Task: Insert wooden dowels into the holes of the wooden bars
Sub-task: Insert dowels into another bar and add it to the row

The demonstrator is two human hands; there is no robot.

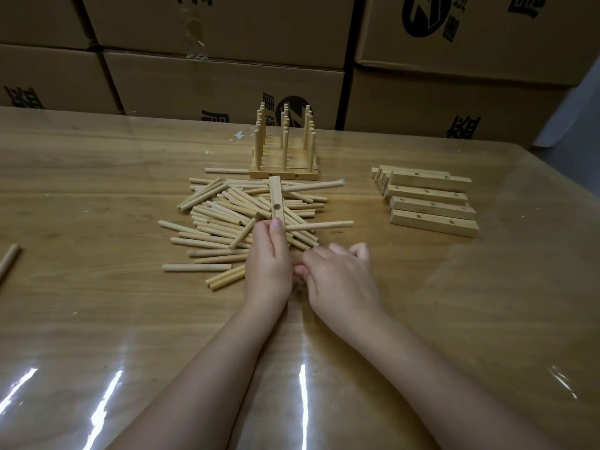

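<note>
— Where do the hands sit?
— Both forearms rise from the bottom edge to mid-frame. The left hand (269, 264) grips one wooden bar (276, 198), thumb laid along it, with the bar pointing away over the dowel pile (227, 219).
— And the other?
— The right hand (337, 274) lies knuckles up just beside the left, fingers curled. I cannot tell whether it holds anything.
— Farther back?
— Above centre stand the finished bars (284, 157) with upright dowels. The bare bars (431, 203) are stacked at the right.

Wooden table (97, 319), glossy: dowel pile (220, 219) centre, drilled bars (431, 203) right, doweled bars (282, 173) behind, stray dowel (8, 259) left.
</note>
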